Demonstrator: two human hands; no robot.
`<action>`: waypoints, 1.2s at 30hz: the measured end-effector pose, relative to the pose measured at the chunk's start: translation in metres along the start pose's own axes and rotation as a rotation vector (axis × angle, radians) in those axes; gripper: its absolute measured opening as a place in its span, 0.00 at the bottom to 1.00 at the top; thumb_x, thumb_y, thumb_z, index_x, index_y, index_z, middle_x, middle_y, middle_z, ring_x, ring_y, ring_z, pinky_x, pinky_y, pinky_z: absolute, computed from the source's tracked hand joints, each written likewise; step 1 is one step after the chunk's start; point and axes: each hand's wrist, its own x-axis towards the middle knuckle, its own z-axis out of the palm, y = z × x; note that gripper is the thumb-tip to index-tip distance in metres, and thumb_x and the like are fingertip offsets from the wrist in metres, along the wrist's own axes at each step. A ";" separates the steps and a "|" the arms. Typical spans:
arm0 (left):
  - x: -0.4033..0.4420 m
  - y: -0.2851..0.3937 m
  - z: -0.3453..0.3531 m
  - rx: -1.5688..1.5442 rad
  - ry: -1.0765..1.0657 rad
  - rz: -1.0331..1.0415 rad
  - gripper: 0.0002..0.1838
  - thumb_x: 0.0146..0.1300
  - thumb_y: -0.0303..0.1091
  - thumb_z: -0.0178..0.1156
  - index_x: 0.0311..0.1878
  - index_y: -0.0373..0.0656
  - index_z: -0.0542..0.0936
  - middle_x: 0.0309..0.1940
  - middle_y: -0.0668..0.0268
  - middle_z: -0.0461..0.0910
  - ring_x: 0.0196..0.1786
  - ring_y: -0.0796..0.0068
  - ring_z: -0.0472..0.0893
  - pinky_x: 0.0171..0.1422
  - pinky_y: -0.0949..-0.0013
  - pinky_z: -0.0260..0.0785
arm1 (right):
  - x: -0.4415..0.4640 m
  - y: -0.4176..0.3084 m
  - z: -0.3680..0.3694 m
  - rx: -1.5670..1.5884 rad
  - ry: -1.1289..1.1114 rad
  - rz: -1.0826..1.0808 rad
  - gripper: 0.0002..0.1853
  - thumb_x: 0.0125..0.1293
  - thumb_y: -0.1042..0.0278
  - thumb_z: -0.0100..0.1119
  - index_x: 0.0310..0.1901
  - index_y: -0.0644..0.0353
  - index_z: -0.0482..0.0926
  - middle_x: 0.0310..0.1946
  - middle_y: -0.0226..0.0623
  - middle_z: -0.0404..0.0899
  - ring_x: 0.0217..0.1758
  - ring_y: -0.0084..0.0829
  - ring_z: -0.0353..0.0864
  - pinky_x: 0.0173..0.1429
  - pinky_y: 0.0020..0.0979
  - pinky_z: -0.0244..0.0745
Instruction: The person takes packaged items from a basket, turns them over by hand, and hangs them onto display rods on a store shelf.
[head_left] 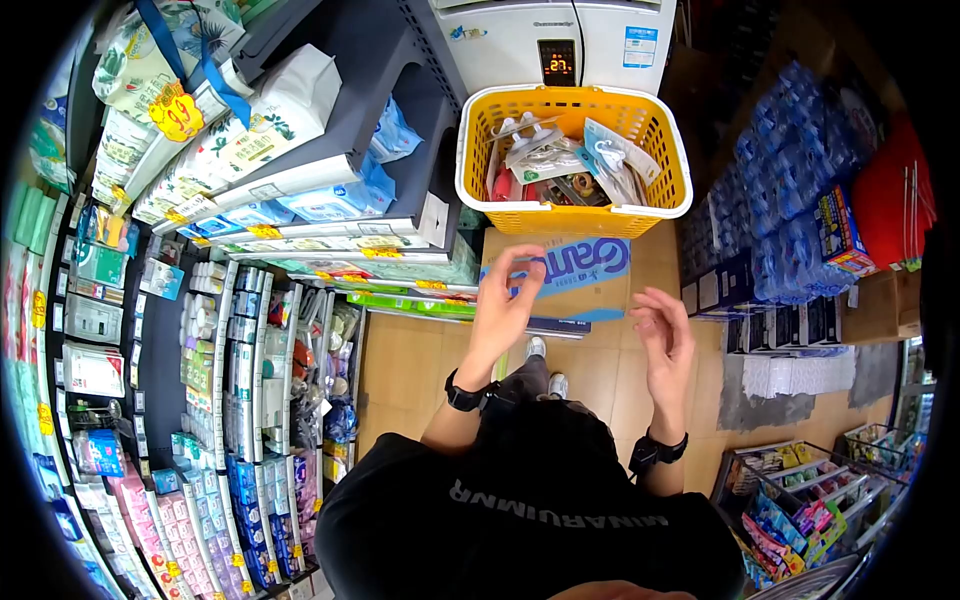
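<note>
My left hand [508,305] is raised in front of the cardboard box [608,292] with large blue lettering. Its fingers are bent and apart, with nothing visible in them. To the right, my right hand [664,340] hovers over the floor beside that box, fingers loosely curled and apart, also holding nothing. Beyond both hands, a yellow plastic basket [545,219] with a white rim sits on top of the box. Inside it lie packaged goods [552,155] in clear and white wrapping, too jumbled to name. Neither hand touches the basket.
A white appliance [500,45] with a lit display stands behind the basket. Shelves [330,180] of tissue packs and wipes line the left. Stacked bottled-water packs [790,190] rise at the right. Wire racks [800,500] of small packets stand at lower right.
</note>
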 end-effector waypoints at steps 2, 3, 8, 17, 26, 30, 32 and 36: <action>0.017 -0.012 -0.006 0.004 0.020 0.057 0.14 0.72 0.31 0.61 0.57 0.38 0.77 0.50 0.62 0.83 0.51 0.72 0.83 0.54 0.68 0.74 | 0.010 0.002 0.002 -0.020 0.005 0.019 0.18 0.72 0.75 0.57 0.62 0.67 0.74 0.54 0.39 0.82 0.54 0.26 0.80 0.60 0.27 0.73; 0.027 -0.013 -0.010 0.012 0.040 0.112 0.15 0.72 0.31 0.61 0.58 0.38 0.77 0.49 0.62 0.83 0.50 0.70 0.83 0.55 0.68 0.75 | 0.017 0.001 0.006 -0.024 0.001 0.015 0.18 0.72 0.75 0.57 0.62 0.67 0.74 0.54 0.39 0.82 0.54 0.26 0.80 0.60 0.27 0.73; 0.088 -0.013 -0.027 0.027 0.118 0.183 0.16 0.69 0.30 0.61 0.58 0.38 0.76 0.50 0.57 0.80 0.55 0.68 0.80 0.55 0.66 0.74 | 0.072 0.002 0.027 -0.074 -0.060 -0.052 0.18 0.72 0.76 0.57 0.62 0.67 0.74 0.54 0.37 0.82 0.52 0.23 0.80 0.59 0.25 0.73; 0.202 -0.038 -0.044 -0.363 0.017 -0.081 0.26 0.73 0.39 0.57 0.68 0.35 0.68 0.60 0.55 0.75 0.64 0.66 0.74 0.72 0.63 0.65 | 0.228 0.035 0.075 -0.224 -0.199 -0.096 0.20 0.72 0.71 0.56 0.63 0.67 0.74 0.53 0.42 0.82 0.51 0.29 0.82 0.56 0.27 0.74; 0.260 -0.073 -0.042 -0.607 0.040 -0.404 0.37 0.71 0.50 0.59 0.74 0.37 0.62 0.71 0.50 0.61 0.73 0.61 0.61 0.80 0.61 0.51 | 0.320 0.082 0.117 -0.407 -0.245 0.117 0.26 0.72 0.64 0.53 0.66 0.70 0.73 0.57 0.52 0.80 0.60 0.38 0.78 0.66 0.32 0.68; 0.274 -0.086 -0.037 -0.611 0.078 -0.416 0.27 0.72 0.49 0.54 0.67 0.43 0.69 0.61 0.61 0.70 0.65 0.69 0.66 0.74 0.65 0.54 | 0.354 0.134 0.110 -0.492 -0.229 0.108 0.21 0.72 0.66 0.54 0.63 0.68 0.77 0.52 0.46 0.82 0.52 0.35 0.80 0.58 0.30 0.72; 0.283 -0.097 -0.036 -0.590 0.131 -0.441 0.19 0.73 0.47 0.51 0.59 0.47 0.77 0.53 0.70 0.76 0.59 0.76 0.69 0.69 0.66 0.58 | 0.362 0.143 0.109 -0.551 -0.210 0.076 0.19 0.73 0.69 0.54 0.62 0.65 0.78 0.46 0.39 0.84 0.44 0.30 0.80 0.50 0.28 0.74; 0.293 -0.111 -0.036 -0.692 0.104 -0.474 0.27 0.71 0.50 0.54 0.66 0.43 0.71 0.60 0.62 0.71 0.66 0.69 0.67 0.76 0.64 0.54 | 0.368 0.157 0.111 -0.536 -0.157 0.034 0.18 0.70 0.68 0.59 0.57 0.69 0.82 0.45 0.40 0.86 0.42 0.30 0.83 0.49 0.29 0.76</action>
